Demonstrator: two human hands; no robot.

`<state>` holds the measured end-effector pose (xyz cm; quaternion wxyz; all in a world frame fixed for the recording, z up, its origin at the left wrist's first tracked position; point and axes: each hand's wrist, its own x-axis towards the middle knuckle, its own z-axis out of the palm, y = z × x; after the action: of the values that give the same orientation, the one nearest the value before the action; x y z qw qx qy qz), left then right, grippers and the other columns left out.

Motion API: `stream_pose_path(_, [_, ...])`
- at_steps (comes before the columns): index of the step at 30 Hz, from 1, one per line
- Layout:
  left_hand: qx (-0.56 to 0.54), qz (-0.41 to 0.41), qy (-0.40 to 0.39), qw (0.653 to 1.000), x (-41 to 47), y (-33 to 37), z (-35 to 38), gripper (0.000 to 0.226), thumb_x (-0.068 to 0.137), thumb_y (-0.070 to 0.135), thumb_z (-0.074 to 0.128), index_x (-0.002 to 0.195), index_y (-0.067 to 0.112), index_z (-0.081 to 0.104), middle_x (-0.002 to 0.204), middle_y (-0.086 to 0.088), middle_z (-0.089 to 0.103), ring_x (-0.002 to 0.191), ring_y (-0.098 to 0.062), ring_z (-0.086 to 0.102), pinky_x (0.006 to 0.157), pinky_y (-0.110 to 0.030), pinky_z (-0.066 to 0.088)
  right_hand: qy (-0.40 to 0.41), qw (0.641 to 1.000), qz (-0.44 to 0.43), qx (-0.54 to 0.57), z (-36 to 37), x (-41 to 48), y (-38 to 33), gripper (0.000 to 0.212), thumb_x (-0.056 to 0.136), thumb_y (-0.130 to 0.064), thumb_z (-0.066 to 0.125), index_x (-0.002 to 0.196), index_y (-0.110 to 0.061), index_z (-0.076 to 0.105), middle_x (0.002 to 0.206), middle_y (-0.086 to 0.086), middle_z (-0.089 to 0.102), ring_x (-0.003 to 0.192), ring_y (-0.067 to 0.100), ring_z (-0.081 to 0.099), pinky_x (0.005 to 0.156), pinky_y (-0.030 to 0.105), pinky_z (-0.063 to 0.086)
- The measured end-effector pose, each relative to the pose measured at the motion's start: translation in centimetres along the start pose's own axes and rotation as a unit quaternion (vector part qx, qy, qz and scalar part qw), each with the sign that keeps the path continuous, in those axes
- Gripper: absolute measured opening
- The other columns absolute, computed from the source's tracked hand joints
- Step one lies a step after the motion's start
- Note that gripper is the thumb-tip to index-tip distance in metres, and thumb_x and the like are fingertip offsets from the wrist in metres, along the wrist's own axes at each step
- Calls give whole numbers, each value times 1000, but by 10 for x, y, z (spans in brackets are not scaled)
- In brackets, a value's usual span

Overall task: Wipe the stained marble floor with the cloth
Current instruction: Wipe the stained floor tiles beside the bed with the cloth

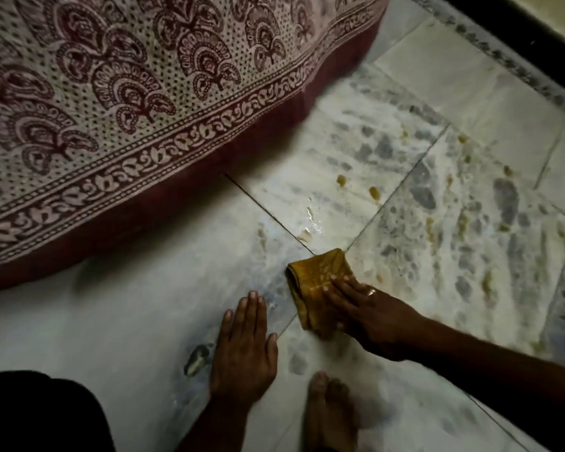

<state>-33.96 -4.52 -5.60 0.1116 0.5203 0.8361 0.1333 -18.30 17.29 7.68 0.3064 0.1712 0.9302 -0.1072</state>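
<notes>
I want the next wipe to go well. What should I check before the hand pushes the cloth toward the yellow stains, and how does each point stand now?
1. Right hand presses flat on the cloth: ok.
2. The cloth lies folded on the floor: ok.
3. Left hand braces flat on the floor, apart from the cloth: ok.
4. Yellow stains beyond the cloth wiped away: not ok.
5. Bed sheet hangs apart from the stains: ok.
6. The cloth is damp enough: cannot tell.
</notes>
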Motion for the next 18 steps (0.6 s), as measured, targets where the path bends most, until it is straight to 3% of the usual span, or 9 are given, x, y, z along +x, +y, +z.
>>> stream_pose_path(3, [5,2,-4,1000,1,-3,0,70,100,38,47,158,4,29,167,-14,27,154,-29,28,122,-53,30,-13,1000,-7,9,-4,37,-15,87,93,-64,-10,164,-18,6,171,16,10,157,35,18,126,51,23])
stream_pose_path(5, [10,2,-10,1000,0,-4,0,70,100,39,46,159,5,29,168,-12,26,155,-28,27,122,-52,29,28,999,-13,-24,6,52,-22,74,103,-60,11,163,-16,24,167,17,27,150,37,36,115,58,40])
stream_pose_path(7, [15,-1,-13,1000,0,-5,2,69,100,41,44,158,6,30,168,-11,27,155,-28,28,122,-51,27,60,995,-8,-79,24,61,-15,68,102,-56,33,157,-16,40,160,15,42,143,36,47,112,52,42])
stream_pose_path(9, [25,-2,-10,1000,0,-5,2,68,99,41,45,157,6,34,167,-12,30,153,-28,31,122,-49,26,112,990,-43,-75,43,64,-5,68,104,-55,36,161,-18,31,166,14,31,152,34,32,124,48,24])
stream_pose_path(11, [37,2,-3,999,2,-3,4,68,98,41,48,156,6,37,165,-12,33,151,-29,35,120,-49,28,159,983,-66,-57,53,67,6,71,106,-57,35,163,-18,22,169,14,22,157,33,20,126,49,15])
stream_pose_path(15, [58,-8,-12,998,1,-4,3,70,97,41,49,157,7,34,166,-12,32,151,-29,35,118,-49,30,230,970,-67,-44,73,77,-1,75,101,-54,42,162,-12,26,168,15,25,156,32,23,126,50,17])
stream_pose_path(18, [79,-1,-7,997,4,-2,4,64,98,38,45,152,3,43,162,-14,35,146,-32,44,115,-50,32,267,953,-139,-24,75,92,-15,75,100,-50,47,160,-8,30,167,11,31,157,28,24,124,49,26])
